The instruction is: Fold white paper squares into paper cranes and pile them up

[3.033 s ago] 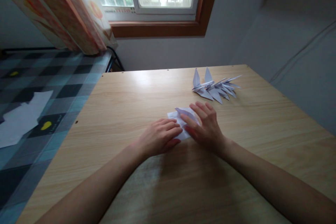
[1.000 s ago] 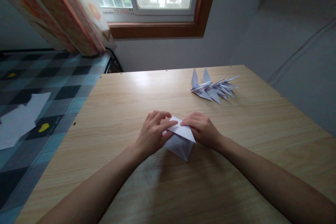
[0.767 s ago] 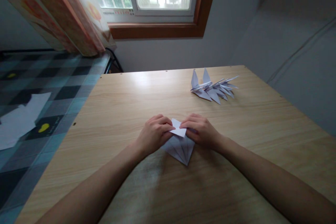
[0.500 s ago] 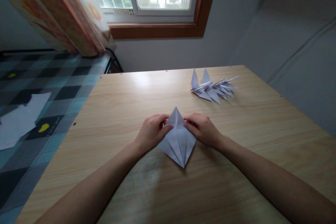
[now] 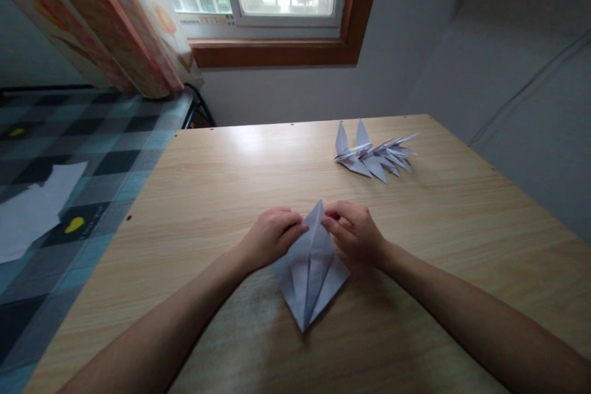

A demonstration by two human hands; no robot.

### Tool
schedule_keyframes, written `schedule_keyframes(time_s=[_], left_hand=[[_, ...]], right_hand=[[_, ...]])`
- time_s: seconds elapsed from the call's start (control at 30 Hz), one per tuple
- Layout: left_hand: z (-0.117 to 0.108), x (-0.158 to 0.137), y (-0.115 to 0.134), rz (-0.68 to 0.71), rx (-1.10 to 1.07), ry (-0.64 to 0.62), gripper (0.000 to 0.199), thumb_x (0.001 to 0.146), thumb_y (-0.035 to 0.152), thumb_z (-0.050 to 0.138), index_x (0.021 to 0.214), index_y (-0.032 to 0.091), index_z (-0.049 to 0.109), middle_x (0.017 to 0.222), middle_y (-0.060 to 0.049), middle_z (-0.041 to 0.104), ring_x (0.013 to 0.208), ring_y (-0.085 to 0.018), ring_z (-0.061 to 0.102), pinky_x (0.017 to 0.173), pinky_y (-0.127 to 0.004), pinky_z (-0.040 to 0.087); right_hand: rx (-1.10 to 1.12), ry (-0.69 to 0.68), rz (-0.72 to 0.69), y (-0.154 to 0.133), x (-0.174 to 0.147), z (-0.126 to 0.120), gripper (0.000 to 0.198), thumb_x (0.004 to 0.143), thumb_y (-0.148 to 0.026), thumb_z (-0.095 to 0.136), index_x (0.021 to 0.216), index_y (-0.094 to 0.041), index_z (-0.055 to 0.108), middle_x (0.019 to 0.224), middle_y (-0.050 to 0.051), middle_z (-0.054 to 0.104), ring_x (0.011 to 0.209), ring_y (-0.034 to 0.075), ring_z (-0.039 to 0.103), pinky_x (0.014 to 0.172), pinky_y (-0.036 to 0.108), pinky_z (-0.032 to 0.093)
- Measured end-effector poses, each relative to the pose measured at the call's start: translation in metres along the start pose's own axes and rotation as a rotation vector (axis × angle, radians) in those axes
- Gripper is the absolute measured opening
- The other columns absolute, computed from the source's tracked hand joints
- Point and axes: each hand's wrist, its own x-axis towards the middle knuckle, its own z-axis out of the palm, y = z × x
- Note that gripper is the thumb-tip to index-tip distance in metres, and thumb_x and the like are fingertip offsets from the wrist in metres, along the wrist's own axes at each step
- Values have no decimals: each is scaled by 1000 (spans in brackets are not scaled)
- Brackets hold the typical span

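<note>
"What is held?"
"A folded white paper (image 5: 310, 271) is pinched near its far tip by the left hand (image 5: 273, 234) and the right hand (image 5: 354, 232), its edges there partly covered by both."
"And around the grip?"
"Beyond it, slightly right, pointed folded papers (image 5: 364, 166) are clustered on the wooden table (image 5: 221, 178); well to the left, loose white sheets (image 5: 32, 215) are spread on a checked cloth (image 5: 120, 160)."

Pale wooden table (image 5: 221, 175) — folded paper pieces (image 5: 377, 167) towards the back; checked cloth (image 5: 122, 163) — loose white sheets (image 5: 34, 210).
</note>
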Motion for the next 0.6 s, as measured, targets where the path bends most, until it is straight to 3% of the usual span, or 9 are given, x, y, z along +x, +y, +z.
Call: schedule_keyframes(time_s=[0.1,0.27,0.43,0.53,0.6], left_hand=[[0,1,1,35,28,-49,39,96,28,48,59,17,52,58,1,54,60,-12,51,61,-26,37],[-1,1,2,83,8,-64,41,93,31,53,55,18,47,55,2,49,57,-11,46,58,-26,34],[-1,-1,1,-58,-33,158,38,92,28,54,56,17,48,55,3,46,54,-10,44,54,-24,32],[-2,-1,1,-121,-39,256,34,91,27,56,59,16,53,56,3,48,55,-10,45,54,-23,33],[-2,-1,0,-114,-47,257,30,89,26,59,61,16,55,58,2,52,57,-10,48,55,-23,35]], right_hand=[[34,-13,91,-5,-1,3,28,93,-30,53,67,-20,55,57,-4,51,53,11,47,55,24,36],[131,-1,257,-5,-1,3,25,91,-30,54,69,-19,54,55,-6,44,50,9,41,51,22,32],[201,-107,241,-2,1,1,19,82,-33,67,92,-18,64,65,-5,55,56,10,46,52,21,35],[107,-70,220,-1,3,2,10,83,-27,66,79,-18,64,62,-4,55,55,10,46,54,23,36],[45,-20,222,1,3,3,17,83,-24,65,68,-18,60,58,-4,53,54,11,45,54,24,35]])
